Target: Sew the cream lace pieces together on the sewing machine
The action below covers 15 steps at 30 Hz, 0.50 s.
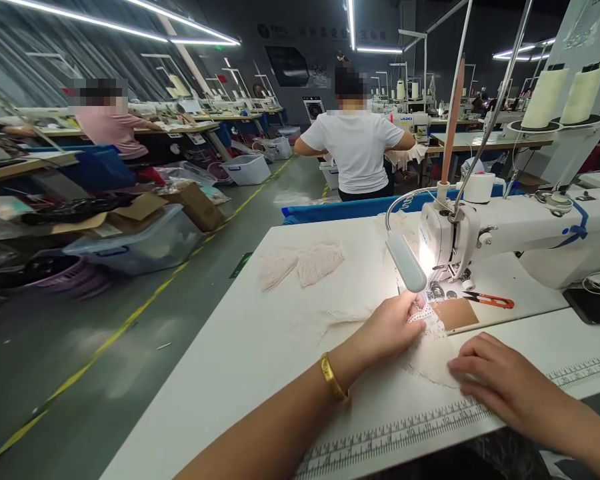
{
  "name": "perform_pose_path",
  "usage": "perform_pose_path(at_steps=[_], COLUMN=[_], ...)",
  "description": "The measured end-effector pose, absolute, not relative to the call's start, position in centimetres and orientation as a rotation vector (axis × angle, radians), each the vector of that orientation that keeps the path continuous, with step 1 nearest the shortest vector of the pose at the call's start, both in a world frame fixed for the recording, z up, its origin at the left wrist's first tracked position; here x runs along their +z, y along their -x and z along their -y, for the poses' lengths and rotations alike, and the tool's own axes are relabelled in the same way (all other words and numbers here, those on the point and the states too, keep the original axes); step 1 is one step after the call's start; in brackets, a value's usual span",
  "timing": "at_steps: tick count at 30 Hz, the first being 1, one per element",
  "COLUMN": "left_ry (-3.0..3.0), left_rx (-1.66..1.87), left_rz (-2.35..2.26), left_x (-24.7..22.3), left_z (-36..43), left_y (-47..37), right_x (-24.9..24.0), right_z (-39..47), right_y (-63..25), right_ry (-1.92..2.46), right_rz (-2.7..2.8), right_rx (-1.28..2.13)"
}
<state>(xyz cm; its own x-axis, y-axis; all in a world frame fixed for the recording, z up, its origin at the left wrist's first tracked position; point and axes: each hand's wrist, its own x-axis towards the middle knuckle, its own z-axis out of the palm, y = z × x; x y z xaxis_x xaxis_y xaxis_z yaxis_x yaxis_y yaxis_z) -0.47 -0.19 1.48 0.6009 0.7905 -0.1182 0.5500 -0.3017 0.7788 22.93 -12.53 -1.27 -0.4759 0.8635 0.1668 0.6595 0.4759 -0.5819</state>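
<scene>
Around you spreads a workshop under bright strip lights (351, 23), with a grey floor (190, 340) to the left and a worker in a white shirt (353, 150) at the far side, back towards you. In front of you stands a white table (220, 373), with a white sewing machine (525, 217) on its right part and a small lamp (406, 263) shining by the needle area. Gathered pale pieces (323, 263) lie on the far left of the tabletop. The pale cloth (430, 360) lies between your hands, its dotted lace end just on the near side of the machine head. Your left hand (395, 323) is closed on that lace, pinching it between thumb and fingers. Your right hand (495, 370) is half open, fingers gently curved and laid against the cloth's right edge. The table's left edge slants towards the near side, with white surface stretching from there to your left forearm. Along the near edge, a printed ruler (395, 433) passes beneath your right hand. On the far right, the machine bounds your room; orange-handled snips (495, 301) lie just beside it.
</scene>
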Motion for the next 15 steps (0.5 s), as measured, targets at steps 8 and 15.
perform_pose_path(at_steps=[8, 15], left_ry=[-2.346, -2.445], left_rx=[0.442, 0.467], left_rz=[-0.954, -0.89], left_x=[0.5, -0.4], left_z=[-0.4, -0.7], left_y=[-0.4, -0.2], right_x=[-3.1, -3.1], right_z=[12.0, 11.7], right_y=[-21.0, -20.7], right_ry=[1.222, 1.192], right_rz=[2.268, 2.262], right_rx=[0.44, 0.473])
